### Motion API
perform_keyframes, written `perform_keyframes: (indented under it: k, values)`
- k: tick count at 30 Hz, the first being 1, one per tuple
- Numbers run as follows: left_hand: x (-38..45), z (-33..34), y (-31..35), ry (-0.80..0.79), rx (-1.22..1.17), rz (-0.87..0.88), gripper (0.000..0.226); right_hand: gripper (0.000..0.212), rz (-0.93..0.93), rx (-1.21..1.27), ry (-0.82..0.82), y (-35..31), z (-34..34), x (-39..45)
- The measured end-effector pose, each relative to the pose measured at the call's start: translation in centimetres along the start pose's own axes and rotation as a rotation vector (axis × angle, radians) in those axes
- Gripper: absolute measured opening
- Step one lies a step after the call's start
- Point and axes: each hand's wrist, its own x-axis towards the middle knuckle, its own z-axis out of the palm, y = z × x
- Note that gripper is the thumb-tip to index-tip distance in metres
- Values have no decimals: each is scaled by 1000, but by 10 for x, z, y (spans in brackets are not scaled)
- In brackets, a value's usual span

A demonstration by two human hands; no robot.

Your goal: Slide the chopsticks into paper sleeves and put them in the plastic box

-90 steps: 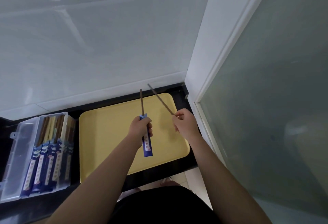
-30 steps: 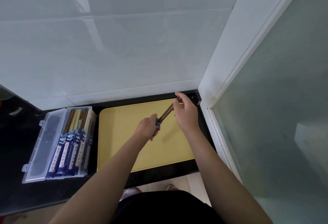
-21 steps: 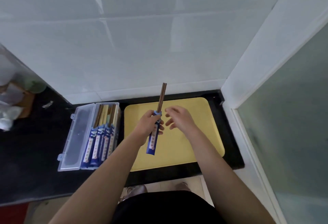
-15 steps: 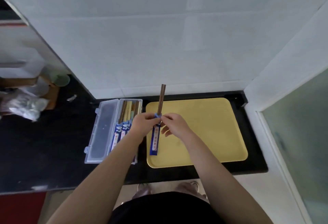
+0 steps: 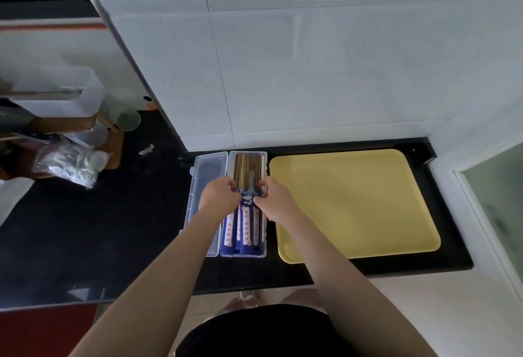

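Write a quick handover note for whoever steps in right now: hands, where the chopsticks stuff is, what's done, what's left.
Left hand and right hand: both over the clear plastic box, fingers curled on the blue paper-sleeved chopsticks being laid in.
Box sits on the black counter, lid open to its left, beside the yellow tray.
Done: several sleeved pairs already lie in the box.
Left: let go of this pair. No loose chopsticks or sleeves are visible on the tray.

Sleeves are dark blue with a white printed strip, tray pale yellow, tabletop glossy black.
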Motion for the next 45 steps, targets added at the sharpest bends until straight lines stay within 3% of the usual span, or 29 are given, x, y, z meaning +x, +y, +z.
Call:
perform_keyframes:
  k: [6,14,17,21,23,27,31,36,38,40,43,45]
  values:
    - [-3,2,-8,-48,66,36,28,55,-76,-294,-13,8,14,-1]
    - [-5,-4,-5,-97,23,106,34,54,-127,-326,135,8,24,-4]
    - [-6,-2,-8,-113,20,111,43,57,-231,-497,193,6,26,-2]
    - [-6,-2,-22,194,-38,-3,50,69,-260,-639,156,6,37,-2]
    - [-4,-7,-33,221,4,-167,57,74,-220,-637,117,9,43,-1]
    - [1,-14,-54,-8,-133,-403,66,77,-135,-482,67,15,50,-1]
    - [0,-31,-49,23,-20,-406,66,70,-127,-223,126,15,48,-2]
    - [-11,-79,-19,120,93,-139,46,57,-109,-33,213,9,34,2]
    - [-16,-84,2,1,111,54,51,42,-99,75,242,7,30,4]
    - [-21,-74,21,-163,115,216,42,42,-102,234,279,11,28,8]
    - [-17,-37,19,-251,171,305,30,33,78,437,248,13,20,6]
    - [-15,-10,9,-248,322,306,36,28,178,486,185,15,10,-1]
